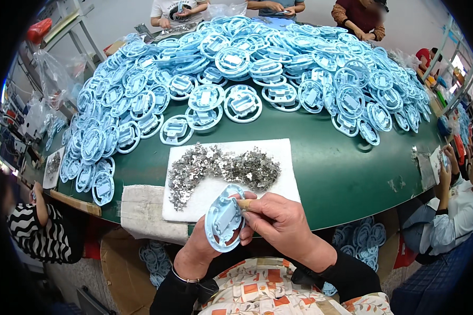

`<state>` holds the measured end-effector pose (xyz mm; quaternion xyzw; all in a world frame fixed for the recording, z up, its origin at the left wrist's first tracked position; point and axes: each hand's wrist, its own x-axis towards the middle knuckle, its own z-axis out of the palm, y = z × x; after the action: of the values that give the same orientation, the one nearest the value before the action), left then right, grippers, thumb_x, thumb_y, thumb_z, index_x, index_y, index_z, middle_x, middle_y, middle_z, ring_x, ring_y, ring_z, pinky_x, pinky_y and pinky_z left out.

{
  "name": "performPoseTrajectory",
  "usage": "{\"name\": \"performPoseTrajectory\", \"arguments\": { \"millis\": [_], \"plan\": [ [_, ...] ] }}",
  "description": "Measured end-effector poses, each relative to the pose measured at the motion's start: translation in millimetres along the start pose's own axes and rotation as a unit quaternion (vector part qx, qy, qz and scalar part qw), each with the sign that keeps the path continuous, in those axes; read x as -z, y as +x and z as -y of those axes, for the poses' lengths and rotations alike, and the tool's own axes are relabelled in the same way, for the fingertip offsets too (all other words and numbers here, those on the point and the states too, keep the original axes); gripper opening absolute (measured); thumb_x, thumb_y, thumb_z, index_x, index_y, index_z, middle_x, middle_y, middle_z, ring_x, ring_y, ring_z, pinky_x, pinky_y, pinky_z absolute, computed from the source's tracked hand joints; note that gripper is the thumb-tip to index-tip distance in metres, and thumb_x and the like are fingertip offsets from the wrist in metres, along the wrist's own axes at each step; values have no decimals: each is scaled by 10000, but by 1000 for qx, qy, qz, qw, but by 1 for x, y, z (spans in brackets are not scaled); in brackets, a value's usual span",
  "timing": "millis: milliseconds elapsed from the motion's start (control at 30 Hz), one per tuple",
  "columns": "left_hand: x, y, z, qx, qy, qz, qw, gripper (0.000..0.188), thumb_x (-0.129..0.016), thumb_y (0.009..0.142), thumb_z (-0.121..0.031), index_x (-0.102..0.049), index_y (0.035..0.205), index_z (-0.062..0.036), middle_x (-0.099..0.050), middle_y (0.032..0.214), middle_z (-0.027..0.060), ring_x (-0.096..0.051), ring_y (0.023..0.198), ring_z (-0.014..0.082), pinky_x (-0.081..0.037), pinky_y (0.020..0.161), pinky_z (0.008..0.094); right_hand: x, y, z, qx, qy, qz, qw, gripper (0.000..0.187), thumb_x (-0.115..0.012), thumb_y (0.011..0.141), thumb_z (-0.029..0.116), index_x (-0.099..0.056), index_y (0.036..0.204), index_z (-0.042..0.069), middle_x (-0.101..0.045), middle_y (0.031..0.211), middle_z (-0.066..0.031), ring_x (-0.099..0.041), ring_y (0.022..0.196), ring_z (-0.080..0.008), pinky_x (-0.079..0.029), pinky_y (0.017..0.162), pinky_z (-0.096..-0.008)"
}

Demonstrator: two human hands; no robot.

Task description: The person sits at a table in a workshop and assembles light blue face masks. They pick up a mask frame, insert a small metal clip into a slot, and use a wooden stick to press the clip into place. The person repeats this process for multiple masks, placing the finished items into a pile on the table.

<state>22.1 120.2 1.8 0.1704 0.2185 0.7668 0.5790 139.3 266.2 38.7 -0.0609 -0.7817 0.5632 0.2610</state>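
Note:
My left hand [200, 243] is closed around a light blue oval plastic part [224, 219], holding it tilted up over the table's near edge. The part has a rim and a raised block in its middle. My right hand [277, 222] pinches at the part's right edge; a tan wrap covers one finger. Whatever sits between those fingertips is too small or hidden to make out. Just beyond both hands, a white foam board [194, 212] carries a heap of small silvery metal pieces [223, 170].
A large pile of blue plastic parts [236, 60] covers the far side of the green table [341, 178]. A folded grey cloth [147, 207] lies left of the board. Cardboard boxes [118, 270] with more parts stand below the edge. Several people work around the table.

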Motion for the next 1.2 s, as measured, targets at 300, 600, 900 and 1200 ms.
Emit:
{"name": "performPoseTrajectory", "arguments": {
  "millis": [300,600,900,1200],
  "plan": [
    [11,4,6,-106,88,-32,990,503,-597,1034,-191,-466,1489,-22,-504,1487,212,-624,1219,267,-553,999,362,-8,-9,9,134,-185,54,972,430,-763,802,30,-703,1228,19,-633,833,-82,-679,746,-257,-566,646,-362],
    [14,-22,-13,-4,-200,94,975,801,-579,1001,-508,-408,1483,108,-625,1181,353,-697,866,399,-567,673,412,17,-15,20,85,-93,50,991,316,-676,835,-46,-736,1142,0,-646,736,-80,-618,607,-169,-489,553,-286],
    [38,-132,-45,4,-148,-4,989,658,-605,997,-475,-511,1440,2,-613,1165,308,-658,812,325,-491,596,373,22,-17,19,86,-120,-23,989,183,-651,913,-33,-736,1074,-37,-634,732,-88,-577,597,-113,-453,552,-248],
    [169,-349,-60,55,246,-620,743,414,-501,1021,-241,-584,1352,-7,-737,992,171,-726,908,247,-587,767,387,65,-37,-15,3,-177,-73,982,138,-663,925,6,-736,1034,-36,-687,783,-117,-597,613,-143,-484,588,-265]
  ]
}}
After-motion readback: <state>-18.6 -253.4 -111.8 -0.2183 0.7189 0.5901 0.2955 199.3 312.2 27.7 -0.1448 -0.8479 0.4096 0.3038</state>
